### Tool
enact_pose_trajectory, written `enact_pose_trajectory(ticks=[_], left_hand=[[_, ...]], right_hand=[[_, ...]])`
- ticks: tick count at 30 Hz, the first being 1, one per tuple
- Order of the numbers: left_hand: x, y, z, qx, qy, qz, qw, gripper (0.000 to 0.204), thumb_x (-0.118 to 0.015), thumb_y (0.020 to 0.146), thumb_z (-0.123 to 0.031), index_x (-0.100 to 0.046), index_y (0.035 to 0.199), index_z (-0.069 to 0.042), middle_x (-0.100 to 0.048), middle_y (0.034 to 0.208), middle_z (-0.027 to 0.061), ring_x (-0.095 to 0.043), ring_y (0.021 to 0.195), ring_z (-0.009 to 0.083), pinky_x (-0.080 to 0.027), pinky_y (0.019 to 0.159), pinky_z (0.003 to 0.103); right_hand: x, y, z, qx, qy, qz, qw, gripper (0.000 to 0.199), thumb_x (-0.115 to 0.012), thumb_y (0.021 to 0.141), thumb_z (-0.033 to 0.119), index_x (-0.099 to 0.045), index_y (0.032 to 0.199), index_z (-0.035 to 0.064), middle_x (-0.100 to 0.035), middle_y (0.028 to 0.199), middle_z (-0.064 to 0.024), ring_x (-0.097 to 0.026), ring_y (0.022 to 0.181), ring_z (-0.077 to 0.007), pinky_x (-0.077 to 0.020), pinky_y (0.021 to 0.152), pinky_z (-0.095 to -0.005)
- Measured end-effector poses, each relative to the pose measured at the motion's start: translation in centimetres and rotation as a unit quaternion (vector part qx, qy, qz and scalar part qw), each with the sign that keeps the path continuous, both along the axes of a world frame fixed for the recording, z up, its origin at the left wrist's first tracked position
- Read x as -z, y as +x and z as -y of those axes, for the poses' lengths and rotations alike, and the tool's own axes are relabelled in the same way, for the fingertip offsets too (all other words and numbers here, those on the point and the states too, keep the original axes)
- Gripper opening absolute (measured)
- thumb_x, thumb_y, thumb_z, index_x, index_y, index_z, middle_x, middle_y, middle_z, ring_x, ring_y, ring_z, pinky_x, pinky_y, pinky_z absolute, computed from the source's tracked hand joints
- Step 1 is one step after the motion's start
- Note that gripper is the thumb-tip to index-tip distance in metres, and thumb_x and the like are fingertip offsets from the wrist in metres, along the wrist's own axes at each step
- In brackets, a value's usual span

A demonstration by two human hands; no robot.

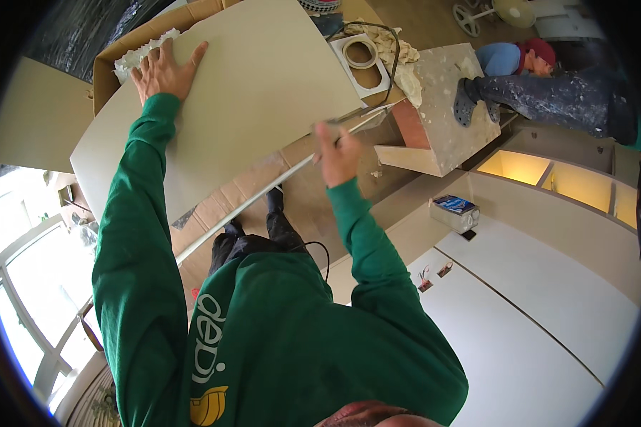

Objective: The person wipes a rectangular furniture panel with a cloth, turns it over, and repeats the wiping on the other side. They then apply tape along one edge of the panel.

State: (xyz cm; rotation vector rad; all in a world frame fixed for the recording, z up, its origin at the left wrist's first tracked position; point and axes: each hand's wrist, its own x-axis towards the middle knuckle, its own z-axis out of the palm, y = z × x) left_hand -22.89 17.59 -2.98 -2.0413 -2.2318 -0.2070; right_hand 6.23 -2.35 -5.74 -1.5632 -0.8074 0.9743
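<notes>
My left hand [167, 75] lies flat with fingers spread on the far left part of a large beige panel [256, 78]. By the panel's near right edge, my right hand [338, 155] is closed around a small greyish thing, blurred by motion, whose kind I cannot make out. A long thin pale strip [246, 208] runs slantwise below the panel's near edge and passes by the right hand. I cannot tell whether the fingers also touch the strip.
An open cardboard box [107, 82] stands under the panel's far left. A tape roll [360, 53] and crumpled cloth [402, 60] lie beyond. To the right, a person in clogs [465, 103] stands on a stained board [441, 92]; another person in a red cap [540, 51] is behind. White cabinet surfaces [548, 299] lie nearer.
</notes>
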Motion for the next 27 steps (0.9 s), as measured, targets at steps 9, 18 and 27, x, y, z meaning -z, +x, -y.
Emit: enact_pose_trajectory(ticks=[9,18,27], left_hand=[[0.2,0.1,0.1,-0.006,0.023,-0.003,1.0,0.095,-0.043,0.087,-0.085,-0.052,0.145,-0.01,-0.058,0.141,0.0192,-0.05,0.136,0.0334,-0.027,0.116,0.056],[0.1,0.1,0.1,-0.007,0.009,-0.004,1.0,0.095,-0.042,0.088,-0.085,-0.052,0.146,-0.01,-0.058,0.142,0.0192,-0.049,0.138,0.033,-0.025,0.117,0.055],[-0.2,0.1,0.0,-0.009,-0.004,0.006,1.0,0.095,-0.045,0.087,-0.084,-0.051,0.147,-0.011,-0.056,0.144,0.0187,-0.048,0.139,0.0328,-0.024,0.118,0.055]], right_hand=[[0.1,1.2,-1.5,0.043,-0.021,-0.08,0.996,0.039,-0.075,0.094,0.041,-0.066,0.094,0.0029,-0.061,0.065,-0.0008,-0.055,0.046,-0.0101,-0.0416,0.041,-0.0257],[0.1,1.4,-1.6,0.037,-0.017,-0.089,0.995,0.039,-0.075,0.094,0.041,-0.068,0.093,0.0023,-0.063,0.067,-0.0022,-0.054,0.047,-0.0095,-0.0415,0.042,-0.0264],[0.3,-0.2,-0.9,0.015,-0.03,-0.096,0.995,0.034,-0.07,0.099,0.035,-0.069,0.092,0.0018,-0.064,0.068,-0.0012,-0.054,0.05,-0.0083,-0.0421,0.045,-0.0248]])
